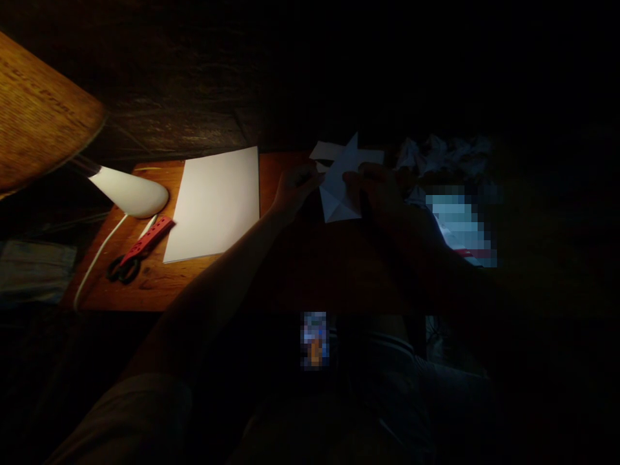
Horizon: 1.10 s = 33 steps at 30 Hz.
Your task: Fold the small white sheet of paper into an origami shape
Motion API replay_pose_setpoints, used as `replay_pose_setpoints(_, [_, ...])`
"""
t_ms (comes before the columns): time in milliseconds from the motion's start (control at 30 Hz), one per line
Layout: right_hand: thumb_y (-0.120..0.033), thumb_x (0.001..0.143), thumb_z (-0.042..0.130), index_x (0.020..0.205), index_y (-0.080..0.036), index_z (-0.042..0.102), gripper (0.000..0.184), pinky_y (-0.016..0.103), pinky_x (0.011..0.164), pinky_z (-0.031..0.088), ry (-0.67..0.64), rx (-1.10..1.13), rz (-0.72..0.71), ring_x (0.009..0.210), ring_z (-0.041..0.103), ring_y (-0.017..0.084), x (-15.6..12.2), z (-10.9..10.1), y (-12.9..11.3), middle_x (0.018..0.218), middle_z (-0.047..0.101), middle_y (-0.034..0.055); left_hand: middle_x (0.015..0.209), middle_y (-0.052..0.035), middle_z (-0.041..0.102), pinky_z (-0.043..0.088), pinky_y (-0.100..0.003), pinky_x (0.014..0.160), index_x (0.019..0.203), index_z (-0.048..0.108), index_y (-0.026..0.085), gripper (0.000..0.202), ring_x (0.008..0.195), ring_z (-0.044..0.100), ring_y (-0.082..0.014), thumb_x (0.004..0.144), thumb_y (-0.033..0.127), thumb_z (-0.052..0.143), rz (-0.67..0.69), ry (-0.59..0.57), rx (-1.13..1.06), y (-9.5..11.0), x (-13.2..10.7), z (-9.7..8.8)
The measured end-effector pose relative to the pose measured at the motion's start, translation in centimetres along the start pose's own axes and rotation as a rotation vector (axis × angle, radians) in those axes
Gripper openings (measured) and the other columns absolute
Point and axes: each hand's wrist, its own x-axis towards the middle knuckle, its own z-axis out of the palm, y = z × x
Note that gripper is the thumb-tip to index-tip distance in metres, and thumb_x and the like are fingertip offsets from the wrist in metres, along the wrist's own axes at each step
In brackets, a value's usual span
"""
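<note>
A creased sheet of paper [339, 184], partly folded and with a sharp corner pointing up, is held between my two hands over the dim middle of the table. My left hand [296, 183] pinches its left edge. On the other side, my right hand [375, 184] grips the right edge, thumb over the front face. Most of my fingers are lost in shadow. Behind the folded paper, white paper strips [371, 155] lie on the table.
A lamp [128, 194] lights the left of the wooden table [155, 294]. Near it lie a stack of white paper [217, 203], black-handled scissors [123, 268] and a red perforated object [148, 240]. Crumpled or folded papers [436, 152] and a blurred bright screen [458, 223] are right.
</note>
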Motion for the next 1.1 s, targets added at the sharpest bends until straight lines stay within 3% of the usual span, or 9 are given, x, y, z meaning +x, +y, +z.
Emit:
replay_pose_setpoints(300, [-0.017,0.088,0.079,0.056,-0.021,0.054,0.041,0.029,0.060,0.031,0.016,0.038,0.051,0.060,0.044,0.011,0.13,0.07,0.38,0.060,0.049,-0.0039,0.070,0.0011,0.051,0.039,-0.029,0.064,0.069,0.055,0.021,0.061,0.069,0.048,-0.0134,0.079,0.075,0.082,0.054,0.017,0.051,-0.30,0.09,-0.23])
replay_pose_setpoints(500, [-0.013,0.083,0.076,0.056,-0.021,0.060,0.032,0.027,0.066,0.038,0.054,0.058,-0.023,0.066,0.051,0.011,0.35,-0.03,0.31,0.063,0.057,-0.0035,0.070,0.0019,0.049,0.042,-0.029,0.068,0.071,0.057,0.021,0.054,0.073,0.052,-0.0141,0.081,0.067,0.084,0.059,0.059,0.081,-0.50,0.25,-0.34])
replay_pose_setpoints(767, [-0.011,0.084,0.074,0.055,-0.020,0.059,0.034,0.026,0.063,0.036,0.070,0.055,0.013,0.062,0.048,0.009,0.18,0.24,-0.17,0.059,0.055,-0.0048,0.069,0.0023,0.051,0.042,-0.028,0.066,0.068,0.058,0.020,0.048,0.069,0.050,-0.0125,0.081,0.057,0.086,0.038,0.034,-0.019,-0.17,-0.02,-0.23])
replay_pose_setpoints(1100, [-0.016,0.088,0.076,0.058,-0.021,0.056,0.037,0.028,0.066,0.041,0.015,0.038,-0.063,0.065,0.051,0.011,0.44,-0.07,0.71,0.063,0.055,-0.0032,0.068,0.0011,0.047,0.042,-0.030,0.066,0.065,0.055,0.021,0.036,0.071,0.049,-0.0142,0.077,0.042,0.082,0.037,0.023,-0.042,0.43,-0.07,-0.11])
